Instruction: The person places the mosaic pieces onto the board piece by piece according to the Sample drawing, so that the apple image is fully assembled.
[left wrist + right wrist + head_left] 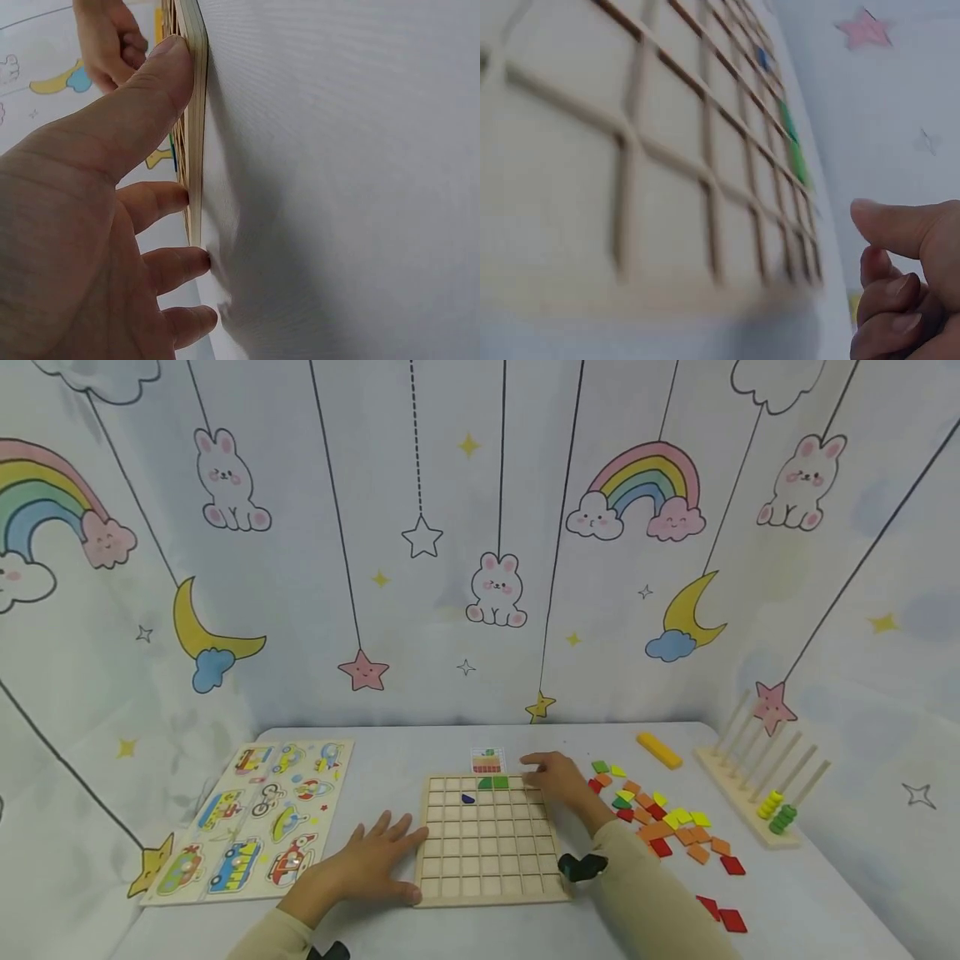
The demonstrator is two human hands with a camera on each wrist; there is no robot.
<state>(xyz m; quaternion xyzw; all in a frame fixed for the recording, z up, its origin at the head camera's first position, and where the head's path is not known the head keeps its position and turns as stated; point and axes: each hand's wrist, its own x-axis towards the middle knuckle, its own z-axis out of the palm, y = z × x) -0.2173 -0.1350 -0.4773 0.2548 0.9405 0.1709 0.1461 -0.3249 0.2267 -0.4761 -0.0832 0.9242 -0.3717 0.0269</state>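
A square wooden grid board (491, 843) lies on the table in front of me. My left hand (367, 868) is spread at its left side, thumb and index fingertip touching the edge; the left wrist view shows the thumb (161, 75) against the board's side. My right hand (558, 781) is over the board's top right corner, fingers curled, with nothing visible in them in the right wrist view. Two green pieces (493, 783) sit in the top row, a dark blue piece (468, 798) in the row below. A small picture card (488, 761) lies just beyond the board.
Several red, orange, yellow and green tiles (684, 836) are scattered to the right. Behind them are a yellow-orange bar (659, 750) and a peg stand (750, 802) with yellow and green beads. A vehicle picture puzzle board (255, 818) lies at left.
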